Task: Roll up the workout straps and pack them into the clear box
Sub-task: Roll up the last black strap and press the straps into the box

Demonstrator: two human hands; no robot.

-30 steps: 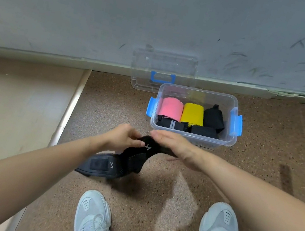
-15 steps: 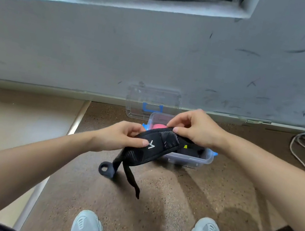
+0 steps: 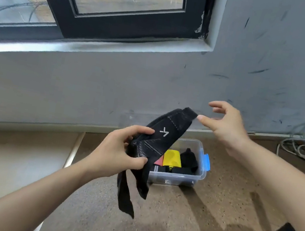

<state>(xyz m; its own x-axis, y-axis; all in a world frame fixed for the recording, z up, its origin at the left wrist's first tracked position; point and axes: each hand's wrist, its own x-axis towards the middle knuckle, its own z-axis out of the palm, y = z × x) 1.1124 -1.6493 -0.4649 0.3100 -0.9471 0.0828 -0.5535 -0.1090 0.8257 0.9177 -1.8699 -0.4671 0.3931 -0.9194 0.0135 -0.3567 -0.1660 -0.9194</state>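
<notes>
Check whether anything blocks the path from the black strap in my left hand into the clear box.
Nothing visible blocks it. The clear box stands open beyond the black strap that the left hand grips. A yellow roll and black rolls lie in its right part; its left part is hidden behind the strap.

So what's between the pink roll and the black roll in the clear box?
The yellow roll, seen in the head view.
</notes>
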